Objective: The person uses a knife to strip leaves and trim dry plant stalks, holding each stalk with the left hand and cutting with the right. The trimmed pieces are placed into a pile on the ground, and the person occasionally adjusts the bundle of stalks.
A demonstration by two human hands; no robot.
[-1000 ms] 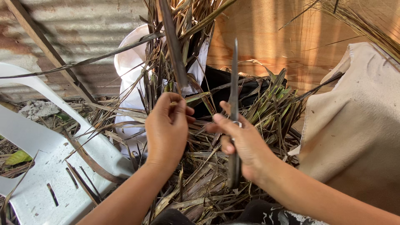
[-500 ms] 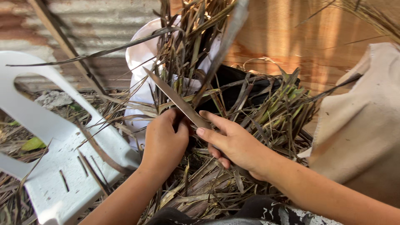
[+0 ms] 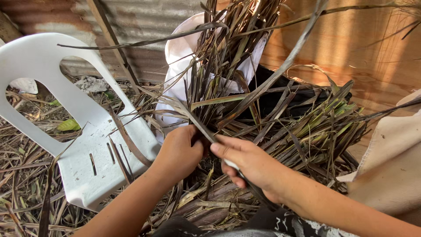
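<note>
Ground (image 3: 17, 175) strewn with dry leaf strips, toppled white plastic chair (image 3: 87, 145), heap of long leaves (image 3: 280, 127)

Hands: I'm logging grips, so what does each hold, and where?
Both hold one long dry leaf: left hand near its base, right hand lower down.

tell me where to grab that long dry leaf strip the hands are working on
Judging by its pose, take the long leaf strip on the flat stretch just above the left hand, coming from the near side. There it runs bare and slanted, clear of the tangled leaf pile; lower down the right hand covers it. A thumb-and-finger grip across its flat faces should hold.
</note>
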